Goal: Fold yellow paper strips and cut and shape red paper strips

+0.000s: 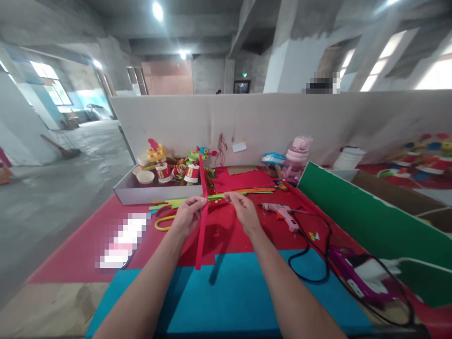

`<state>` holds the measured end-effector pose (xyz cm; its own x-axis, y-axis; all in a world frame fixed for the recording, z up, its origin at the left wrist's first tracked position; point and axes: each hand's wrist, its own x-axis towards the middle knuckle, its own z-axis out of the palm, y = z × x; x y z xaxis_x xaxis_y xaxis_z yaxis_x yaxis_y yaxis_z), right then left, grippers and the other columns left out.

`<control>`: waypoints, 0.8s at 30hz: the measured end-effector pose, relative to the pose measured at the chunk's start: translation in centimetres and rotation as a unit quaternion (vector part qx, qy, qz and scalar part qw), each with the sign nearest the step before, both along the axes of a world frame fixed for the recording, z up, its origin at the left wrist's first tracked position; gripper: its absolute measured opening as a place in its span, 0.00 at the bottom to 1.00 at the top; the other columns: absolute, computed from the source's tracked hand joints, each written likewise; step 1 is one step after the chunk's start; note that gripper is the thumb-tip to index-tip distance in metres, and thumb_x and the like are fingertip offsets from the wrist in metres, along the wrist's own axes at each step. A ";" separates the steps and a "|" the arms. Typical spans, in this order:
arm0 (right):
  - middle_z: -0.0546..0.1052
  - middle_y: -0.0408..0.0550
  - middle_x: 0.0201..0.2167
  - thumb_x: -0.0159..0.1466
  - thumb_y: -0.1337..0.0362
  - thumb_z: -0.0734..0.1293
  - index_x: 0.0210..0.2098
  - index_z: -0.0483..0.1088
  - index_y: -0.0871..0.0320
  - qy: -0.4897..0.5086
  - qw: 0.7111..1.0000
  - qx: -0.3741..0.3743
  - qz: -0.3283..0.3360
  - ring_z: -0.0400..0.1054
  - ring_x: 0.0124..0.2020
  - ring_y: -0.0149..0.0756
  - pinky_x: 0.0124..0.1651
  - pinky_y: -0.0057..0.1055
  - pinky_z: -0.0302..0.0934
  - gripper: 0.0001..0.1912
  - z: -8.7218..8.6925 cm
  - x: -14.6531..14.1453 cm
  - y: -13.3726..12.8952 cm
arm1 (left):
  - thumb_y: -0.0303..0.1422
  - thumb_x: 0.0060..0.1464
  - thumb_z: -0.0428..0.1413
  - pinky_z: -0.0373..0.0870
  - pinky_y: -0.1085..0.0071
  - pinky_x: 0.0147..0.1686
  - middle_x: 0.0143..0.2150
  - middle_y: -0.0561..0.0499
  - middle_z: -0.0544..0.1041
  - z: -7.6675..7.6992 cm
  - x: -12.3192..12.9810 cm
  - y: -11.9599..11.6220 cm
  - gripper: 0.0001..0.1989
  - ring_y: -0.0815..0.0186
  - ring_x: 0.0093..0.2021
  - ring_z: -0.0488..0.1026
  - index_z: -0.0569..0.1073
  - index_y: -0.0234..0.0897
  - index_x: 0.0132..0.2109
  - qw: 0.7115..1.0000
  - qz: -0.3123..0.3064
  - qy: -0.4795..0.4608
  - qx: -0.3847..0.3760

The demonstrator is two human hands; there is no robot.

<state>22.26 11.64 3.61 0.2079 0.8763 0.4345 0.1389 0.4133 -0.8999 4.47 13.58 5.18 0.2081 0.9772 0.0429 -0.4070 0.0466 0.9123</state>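
My left hand [189,214] pinches a long red paper strip [201,240] between thumb and fingertips. The strip stands nearly upright, running well above and below the grip. To its right, my right hand [243,210] has thumb and fingers drawn together in a pinch; what they hold, if anything, is too small to make out. Behind both hands, several coloured paper strips [257,191] lie in a loose pile on the red table cover [233,238]. A yellow loop handle [162,225], looking like that of scissors, rests beside my left hand.
A pink glue gun [282,213] with a dark cord lies right of my hands. A blue sheet [226,301] covers the near edge. White box [158,194] holds paper cups and striped crafts. Green-sided box [370,226], purple object [363,278] and pink bottle [298,157] stand right.
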 end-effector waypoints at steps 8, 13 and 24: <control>0.79 0.47 0.29 0.55 0.46 0.68 0.30 0.78 0.59 0.102 0.985 -0.105 0.087 0.72 0.36 0.41 0.46 0.38 0.64 0.20 -2.8 -2.7 0.7 | 0.32 0.42 0.60 0.53 0.78 0.15 0.12 0.59 0.65 -3.2 2.7 -0.5 0.10 0.75 0.12 0.60 0.67 0.35 0.21 0.969 0.045 0.223 0.096; 0.76 0.43 0.24 0.50 0.50 0.73 0.28 0.75 0.59 0.178 0.965 -0.146 0.122 0.69 0.29 0.34 0.35 0.30 0.63 0.17 -3.3 -3.0 0.7 | 0.33 0.45 0.57 0.54 0.78 0.14 0.13 0.59 0.66 -3.4 2.8 -0.6 0.10 0.74 0.12 0.60 0.64 0.37 0.21 0.958 0.036 0.264 0.109; 0.71 0.40 0.25 0.59 0.52 0.68 0.28 0.65 0.58 0.057 0.936 -0.195 0.286 0.62 0.19 0.24 0.26 0.24 0.58 0.16 -0.5 -0.1 -1.0 | 0.40 0.47 0.63 0.63 0.76 0.26 0.23 0.55 0.71 -1.5 -0.8 1.0 0.15 0.73 0.23 0.65 0.77 0.33 0.38 0.982 -0.075 0.121 0.124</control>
<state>22.20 10.62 3.10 -0.3186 0.9458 0.0623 -0.1111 0.0280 -0.9934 3.70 14.54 3.68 0.3819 0.9008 0.2070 -0.1821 -0.1462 0.9723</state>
